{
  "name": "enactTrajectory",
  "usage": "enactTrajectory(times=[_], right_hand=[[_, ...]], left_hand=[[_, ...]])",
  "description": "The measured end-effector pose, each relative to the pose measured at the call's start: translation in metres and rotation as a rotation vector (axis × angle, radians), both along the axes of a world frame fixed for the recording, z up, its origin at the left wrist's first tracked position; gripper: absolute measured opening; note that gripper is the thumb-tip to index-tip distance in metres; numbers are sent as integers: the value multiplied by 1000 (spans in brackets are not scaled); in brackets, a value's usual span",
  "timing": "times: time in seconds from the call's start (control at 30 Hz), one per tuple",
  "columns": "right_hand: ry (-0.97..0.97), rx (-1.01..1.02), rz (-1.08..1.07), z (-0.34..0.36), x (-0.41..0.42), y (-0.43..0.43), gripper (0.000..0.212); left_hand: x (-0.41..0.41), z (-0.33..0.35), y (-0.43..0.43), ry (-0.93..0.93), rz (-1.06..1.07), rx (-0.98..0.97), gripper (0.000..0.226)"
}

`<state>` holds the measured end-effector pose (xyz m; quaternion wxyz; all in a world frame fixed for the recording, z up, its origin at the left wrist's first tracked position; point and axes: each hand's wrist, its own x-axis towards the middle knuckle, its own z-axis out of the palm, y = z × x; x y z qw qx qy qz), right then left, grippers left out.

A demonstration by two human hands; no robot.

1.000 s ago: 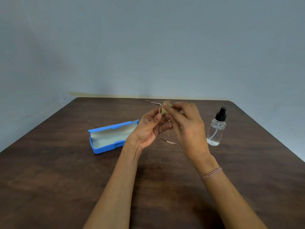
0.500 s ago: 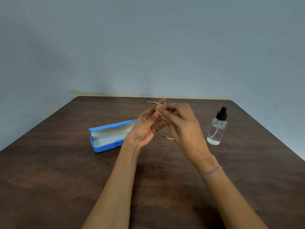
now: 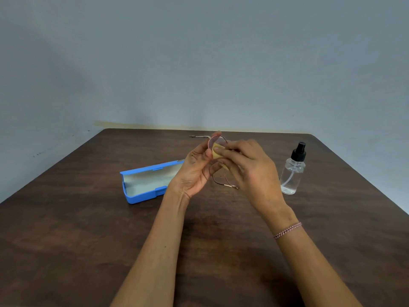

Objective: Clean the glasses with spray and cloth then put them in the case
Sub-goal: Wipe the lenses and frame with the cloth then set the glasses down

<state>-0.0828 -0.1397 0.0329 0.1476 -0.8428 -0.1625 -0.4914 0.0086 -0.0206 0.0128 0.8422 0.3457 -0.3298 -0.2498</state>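
Note:
Thin-rimmed glasses [image 3: 218,139] with a pinkish metal frame are held up above the table's middle. My left hand [image 3: 195,170] grips the frame at one round lens, palm facing me. My right hand [image 3: 250,169] pinches a small yellow cloth [image 3: 217,152] against that lens. One temple sticks out to the left behind my fingers, the other hangs below my hands. The blue case [image 3: 146,181] lies open on the table to the left, its pale lining showing. A clear spray bottle [image 3: 293,172] with a black nozzle stands upright to the right.
The dark brown wooden table [image 3: 88,229] reaches a grey-blue wall at the back. Its right edge runs diagonally just past the bottle. A thin beaded bracelet [image 3: 287,230] circles my right wrist.
The cloth has slid lower on the lens, uncovering the lens's upper rim. Both hands stay close together and have shifted slightly to the left.

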Motion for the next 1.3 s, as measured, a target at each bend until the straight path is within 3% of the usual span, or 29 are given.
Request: enactTrajectory(times=[0.2,0.43,0.63,0.8,1.0,1.3], right_hand=[[-66,52,-41,0,2,2,23],[65,-80,62,1,0,-1,22],[-9,32,-27,1,2,-4,22],[46,-77,52,1,-1,2,23],[-20,71,-29,1,2,-5,21],[47,49,86,0,1,-2,22]], left_hand=[[-2,-1,-3,-39,10,83,56],[3,1,6,-13,40,-54,49],[0,2,4,-23,30,-12,50],[1,2,7,-6,1,-42,50],[1,3,5,-12,22,-2,54],[3,2,8,-9,18,-34,54]])
